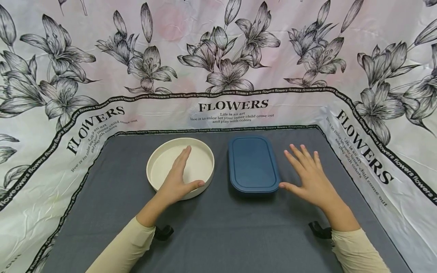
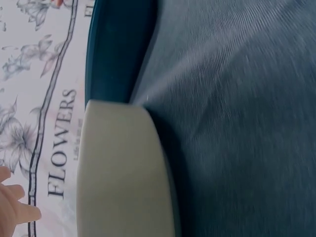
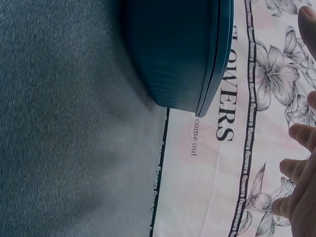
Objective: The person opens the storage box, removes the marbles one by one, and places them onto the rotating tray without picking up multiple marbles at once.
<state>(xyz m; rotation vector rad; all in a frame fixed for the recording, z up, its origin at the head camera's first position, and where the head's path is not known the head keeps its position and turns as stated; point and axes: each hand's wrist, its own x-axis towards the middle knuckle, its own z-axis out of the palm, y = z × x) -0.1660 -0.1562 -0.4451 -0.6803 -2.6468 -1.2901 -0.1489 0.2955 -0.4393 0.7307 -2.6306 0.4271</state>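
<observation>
A round cream dish point(image 1: 160, 167) with a low wall stands left of centre on the grey cloth. My left hand point(image 1: 174, 185) is over its near side, fingers straight, thumb spread to the right, holding nothing. To the right of the dish sits a blue rectangular container point(image 1: 254, 163) with its lid on. My right hand point(image 1: 310, 184) is beside the container's right side, fingers spread and thumb tip near the lid's corner. In the left wrist view the dish's wall point(image 2: 123, 173) fills the middle; the right wrist view shows the container's side point(image 3: 173, 54).
Grey cloth point(image 1: 218, 235) covers the table, bordered by white fabric point(image 1: 235, 113) printed with flowers and lettering, which rises behind. A black strap point(image 1: 164, 232) hangs at the left wrist and another black strap point(image 1: 320, 230) at the right wrist.
</observation>
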